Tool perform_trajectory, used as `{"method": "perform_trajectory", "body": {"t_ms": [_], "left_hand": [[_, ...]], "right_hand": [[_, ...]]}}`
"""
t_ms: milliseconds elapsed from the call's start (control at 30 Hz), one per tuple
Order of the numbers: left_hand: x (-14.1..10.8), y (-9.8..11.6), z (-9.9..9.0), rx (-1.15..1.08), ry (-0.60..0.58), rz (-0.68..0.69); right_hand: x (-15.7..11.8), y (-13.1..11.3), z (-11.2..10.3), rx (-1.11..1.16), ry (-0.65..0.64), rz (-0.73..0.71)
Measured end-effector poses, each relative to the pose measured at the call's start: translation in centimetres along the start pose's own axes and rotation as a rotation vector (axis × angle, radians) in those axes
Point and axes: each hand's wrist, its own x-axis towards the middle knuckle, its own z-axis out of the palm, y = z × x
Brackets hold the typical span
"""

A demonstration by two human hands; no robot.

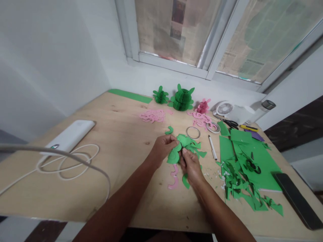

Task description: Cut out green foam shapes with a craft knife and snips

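Note:
My left hand pinches a green paper cutout with rounded lobes, above the middle of the wooden table. On the cutout's other side my right hand has its fingers closed at the paper's edge; whether a small tool is in them is hidden. More green paper pieces lie just behind the hands. A wavy pink paper strip rests below the cutout, and a curved green piece lies by my right wrist. Beyond my left hand is a small green curl.
Green scraps and green sheets cover the right side, with a dark phone. A white pen, tape rings and scissors lie nearby. Paper figures stand behind; a white power bank is left.

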Motion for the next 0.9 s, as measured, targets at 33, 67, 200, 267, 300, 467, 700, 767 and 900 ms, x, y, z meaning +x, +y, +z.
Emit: {"method": "perform_trajectory", "body": {"t_ms": [33, 67, 200, 267, 300, 467, 700, 767, 900], "left_hand": [[0.0, -0.1, 0.0, -0.007, 0.001, -0.011], [0.1, -0.2, 0.0, -0.022, -0.002, -0.027], [0.0, -0.6, 0.1, -0.149, -0.054, -0.108], [0.0, -0.6, 0.2, -0.208, -0.069, -0.137], [-0.1, -0.6, 0.2, -0.231, -0.069, -0.148], [-0.1, -0.6, 0.2, -0.304, -0.100, -0.192], [0.0, -0.9, 0.2, -0.258, -0.097, -0.160], [0.0, -1.0, 0.2, -0.236, -0.097, -0.149], [0.1, -1.2, 0.2, -0.177, -0.084, -0.124]], "right_hand": [[0.0, 0.0, 0.0, 0.008, 0.000, 0.003], [0.0, 0.1, 0.0, 0.017, -0.001, 0.005], [-0.1, 0.0, 0.2, 0.040, 0.010, -0.003], [-0.2, 0.0, 0.2, 0.035, 0.023, -0.009], [-0.2, 0.0, 0.3, 0.031, 0.031, -0.010], [-0.1, 0.0, 0.1, -0.004, 0.044, -0.027], [0.1, 0.1, -0.1, -0.073, 0.064, -0.109], [0.1, 0.0, -0.1, -0.090, 0.070, -0.128], [0.1, 0.1, -0.2, -0.068, 0.075, -0.131]]}}
